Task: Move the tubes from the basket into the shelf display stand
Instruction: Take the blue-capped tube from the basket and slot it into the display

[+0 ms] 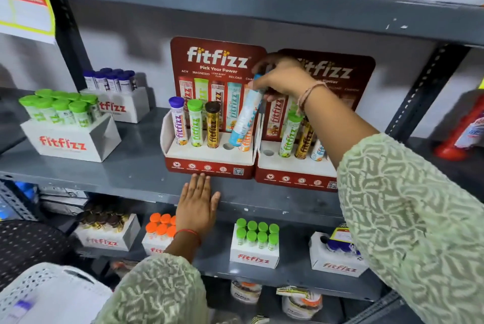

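Note:
Two red fitfizz display stands sit side by side on the grey middle shelf: the left stand [209, 166] and the right stand [296, 179]. My right hand [282, 77] grips the top of a light-blue tube [246, 116], tilted, with its bottom just above an empty hole [228, 146] in the left stand. That stand holds a purple-capped tube [178, 121], a green-capped tube [196, 124], a brown-capped gold tube [212, 125] and an orange tube [246, 144]. My left hand [197, 205] lies flat on the shelf edge below the left stand. The white basket [39, 295] is at bottom left.
White fitfizz boxes of green-capped tubes [65, 124] and blue-capped tubes [115, 93] stand on the shelf's left. The right stand has an empty hole [268, 152] and several tubes. More tube boxes [254, 245] fill the lower shelf. A red object [461, 135] lies far right.

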The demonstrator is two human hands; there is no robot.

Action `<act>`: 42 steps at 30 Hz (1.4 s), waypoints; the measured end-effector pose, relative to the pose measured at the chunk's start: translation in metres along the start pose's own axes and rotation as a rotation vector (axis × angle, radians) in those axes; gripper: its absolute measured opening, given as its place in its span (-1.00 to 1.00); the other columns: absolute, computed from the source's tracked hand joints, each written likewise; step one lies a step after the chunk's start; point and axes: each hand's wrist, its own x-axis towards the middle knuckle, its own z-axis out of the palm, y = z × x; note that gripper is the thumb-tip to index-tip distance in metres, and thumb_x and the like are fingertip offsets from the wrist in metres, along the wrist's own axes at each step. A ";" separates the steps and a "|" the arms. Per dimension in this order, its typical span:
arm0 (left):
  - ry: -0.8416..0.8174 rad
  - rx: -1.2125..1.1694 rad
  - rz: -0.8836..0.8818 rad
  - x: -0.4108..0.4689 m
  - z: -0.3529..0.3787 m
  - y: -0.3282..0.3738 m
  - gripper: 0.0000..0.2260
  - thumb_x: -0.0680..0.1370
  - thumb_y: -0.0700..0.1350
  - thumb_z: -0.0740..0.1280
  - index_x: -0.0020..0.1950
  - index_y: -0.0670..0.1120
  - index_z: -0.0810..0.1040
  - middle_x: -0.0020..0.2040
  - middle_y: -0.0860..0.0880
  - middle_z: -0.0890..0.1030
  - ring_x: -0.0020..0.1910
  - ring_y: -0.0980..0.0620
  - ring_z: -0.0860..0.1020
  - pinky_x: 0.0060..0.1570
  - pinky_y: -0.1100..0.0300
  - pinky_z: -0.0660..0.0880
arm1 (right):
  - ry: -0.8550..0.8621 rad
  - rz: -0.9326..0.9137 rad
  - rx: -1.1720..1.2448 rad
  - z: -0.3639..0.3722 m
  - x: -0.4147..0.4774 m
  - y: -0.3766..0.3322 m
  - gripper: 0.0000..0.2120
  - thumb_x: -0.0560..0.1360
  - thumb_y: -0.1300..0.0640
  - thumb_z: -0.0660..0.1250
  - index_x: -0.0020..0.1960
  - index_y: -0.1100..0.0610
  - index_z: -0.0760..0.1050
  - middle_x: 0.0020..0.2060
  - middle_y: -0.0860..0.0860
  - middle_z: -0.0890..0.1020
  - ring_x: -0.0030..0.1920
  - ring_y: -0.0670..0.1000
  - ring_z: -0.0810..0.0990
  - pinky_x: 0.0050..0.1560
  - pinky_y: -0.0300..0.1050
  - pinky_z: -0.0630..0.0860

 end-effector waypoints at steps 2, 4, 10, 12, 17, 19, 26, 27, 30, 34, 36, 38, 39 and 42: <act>-0.017 0.011 -0.021 0.000 -0.005 -0.012 0.00 0.27 0.34 -0.62 0.44 -0.19 0.07 0.49 -0.17 0.12 0.48 -0.10 0.00 0.44 0.06 -0.13 | -0.087 0.000 -0.024 0.009 0.006 -0.006 -0.81 0.33 0.36 0.39 -0.11 0.15 0.56 -0.25 0.06 0.57 -0.29 0.01 0.58 -0.30 -0.17 0.63; -0.028 0.019 -0.019 0.001 -0.009 -0.018 0.00 0.26 0.35 -0.62 0.45 -0.18 0.04 0.50 -0.16 0.09 0.48 -0.09 -0.02 0.44 0.05 -0.12 | -0.145 -0.001 -0.075 0.016 0.011 -0.012 -0.76 0.31 0.44 0.36 -0.07 0.22 0.58 -0.22 0.09 0.58 -0.19 0.07 0.60 -0.19 -0.11 0.65; -0.061 0.095 -0.023 0.001 -0.007 -0.019 -0.43 0.57 0.19 -0.20 0.46 -0.15 -0.10 0.52 -0.13 -0.04 0.49 -0.06 -0.12 0.42 0.10 -0.23 | -0.265 -0.075 -0.268 0.030 0.023 -0.019 -0.71 0.34 0.38 0.41 0.06 0.30 0.55 -0.24 0.03 0.57 -0.19 -0.01 0.55 -0.29 -0.24 0.55; -0.056 0.102 -0.026 0.001 -0.004 -0.020 -0.50 0.62 0.07 -0.07 0.46 -0.15 -0.13 0.52 -0.12 -0.07 0.48 -0.05 -0.14 0.41 0.11 -0.24 | -0.246 -0.113 -0.380 0.034 0.028 -0.018 -0.75 0.36 0.36 0.40 0.03 0.24 0.59 -0.18 0.00 0.58 -0.22 -0.07 0.52 -0.33 -0.29 0.48; -0.062 0.164 -0.003 0.001 -0.005 -0.020 -0.18 0.34 0.25 -0.58 0.46 -0.15 -0.14 0.51 -0.07 -0.11 0.48 -0.04 -0.16 0.39 0.12 -0.27 | -0.146 -0.192 -0.496 0.050 0.041 -0.006 -0.78 0.35 0.19 0.46 -0.02 0.19 0.61 0.03 0.06 0.65 -0.02 0.01 0.56 -0.13 -0.19 0.42; -0.070 0.177 -0.009 0.001 -0.005 -0.020 -0.15 0.31 0.27 -0.62 0.46 -0.14 -0.15 0.52 -0.07 -0.10 0.48 -0.03 -0.16 0.38 0.13 -0.28 | -0.090 -0.231 -0.543 0.056 0.044 -0.001 -0.71 0.34 0.05 0.46 -0.05 0.24 0.59 -0.04 0.12 0.65 -0.12 0.02 0.51 -0.20 -0.20 0.38; -0.070 0.142 -0.022 0.001 -0.004 -0.021 -0.50 0.62 0.08 -0.10 0.46 -0.14 -0.15 0.52 -0.10 -0.10 0.48 -0.02 -0.18 0.39 0.13 -0.29 | -0.179 -0.225 -0.668 0.064 0.047 0.005 -0.55 0.32 0.03 0.48 0.08 0.28 0.51 0.06 0.15 0.62 0.01 0.09 0.56 -0.11 -0.13 0.43; -0.071 0.140 -0.019 0.001 -0.004 -0.021 -0.50 0.62 0.08 -0.10 0.46 -0.14 -0.15 0.52 -0.10 -0.10 0.48 -0.02 -0.18 0.39 0.12 -0.28 | -0.219 -0.217 -0.676 0.062 0.047 0.003 -0.53 0.30 0.04 0.49 0.11 0.26 0.52 0.09 0.14 0.62 0.03 0.08 0.55 -0.09 -0.14 0.42; -0.070 0.137 -0.017 0.002 -0.003 -0.022 -0.50 0.62 0.08 -0.10 0.46 -0.13 -0.15 0.52 -0.10 -0.10 0.48 -0.02 -0.19 0.39 0.12 -0.28 | -0.312 -0.218 -0.732 0.061 0.044 0.000 -0.51 0.27 0.10 0.52 0.17 0.16 0.53 0.13 0.08 0.61 0.11 0.08 0.54 0.06 -0.11 0.44; -0.076 0.139 -0.021 0.002 -0.003 -0.022 -0.48 0.59 0.11 -0.17 0.46 -0.13 -0.16 0.51 -0.06 -0.15 0.48 -0.02 -0.18 0.39 0.12 -0.28 | -0.174 -0.309 -0.939 0.068 0.041 0.007 -0.68 0.33 -0.06 0.43 -0.03 0.14 0.57 -0.07 0.05 0.62 0.13 0.13 0.49 0.23 0.06 0.30; -0.082 0.144 -0.022 0.002 -0.002 -0.023 -0.48 0.58 0.11 -0.19 0.46 -0.12 -0.16 0.51 -0.05 -0.16 0.48 -0.02 -0.18 0.38 0.12 -0.29 | -0.108 -0.339 -0.995 0.070 0.040 0.010 -0.65 0.38 -0.17 0.34 -0.28 0.13 0.45 -0.21 0.04 0.54 0.13 0.15 0.46 0.26 0.11 0.23; -0.081 0.149 -0.022 0.001 -0.002 -0.023 -0.48 0.58 0.11 -0.19 0.46 -0.12 -0.16 0.51 -0.05 -0.15 0.48 -0.02 -0.18 0.38 0.12 -0.29 | -0.070 -0.362 -1.012 0.072 0.041 0.014 -0.62 0.41 -0.21 0.25 -0.29 0.11 0.39 -0.13 0.09 0.54 0.15 0.16 0.44 0.30 0.16 0.18; -0.081 0.153 -0.021 0.001 -0.002 -0.024 -0.47 0.57 0.13 -0.23 0.46 -0.13 -0.16 0.51 -0.05 -0.15 0.48 -0.03 -0.17 0.38 0.12 -0.28 | -0.059 -0.369 -1.020 0.072 0.041 0.016 -0.62 0.43 -0.22 0.22 -0.24 0.11 0.44 -0.06 0.12 0.56 0.17 0.16 0.43 0.31 0.18 0.15; -0.093 0.164 -0.011 0.001 -0.004 -0.022 -0.28 0.43 0.24 -0.50 0.46 -0.13 -0.16 0.52 -0.09 -0.11 0.48 -0.03 -0.18 0.38 0.12 -0.28 | -0.030 -0.383 -1.019 0.072 0.042 0.023 -0.53 0.45 -0.23 0.18 0.00 0.17 0.54 0.10 0.16 0.56 0.24 0.18 0.38 0.36 0.20 0.11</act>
